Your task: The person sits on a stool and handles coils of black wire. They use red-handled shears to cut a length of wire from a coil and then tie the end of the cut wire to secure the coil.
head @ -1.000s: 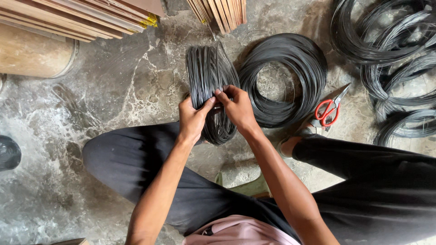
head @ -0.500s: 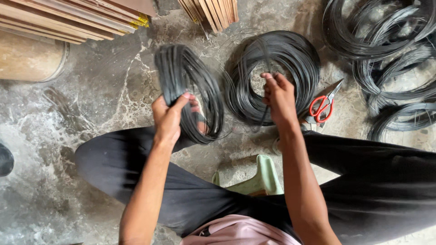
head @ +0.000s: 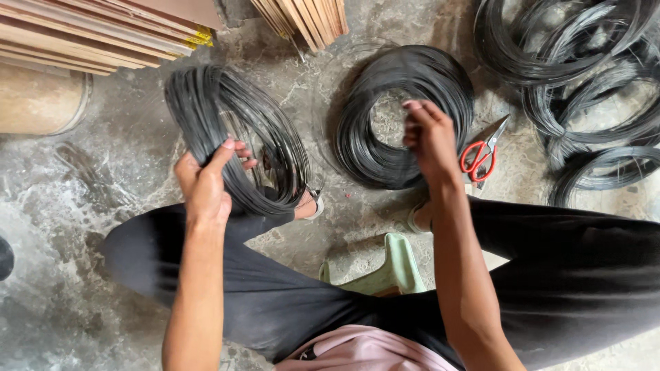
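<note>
Small black wire coil (head: 237, 134), tilted on edge, held up at left; larger black wire coil (head: 402, 113) lies flat on floor, centre-far

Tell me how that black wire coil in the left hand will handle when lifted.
The black wire coil probably flexes: its loops fan apart above the left hand. Likely heavy for its size, given many dense strands. Loose strands may spring or snag.

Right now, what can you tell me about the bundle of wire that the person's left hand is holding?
The wire bundle is a hank of many thin, dark grey, slightly glossy strands, looped into a long oval. It is lifted off the concrete floor and tilted, above the person's left knee. The left hand grips its lower side, thumb on top. Nothing else touches it.
</note>
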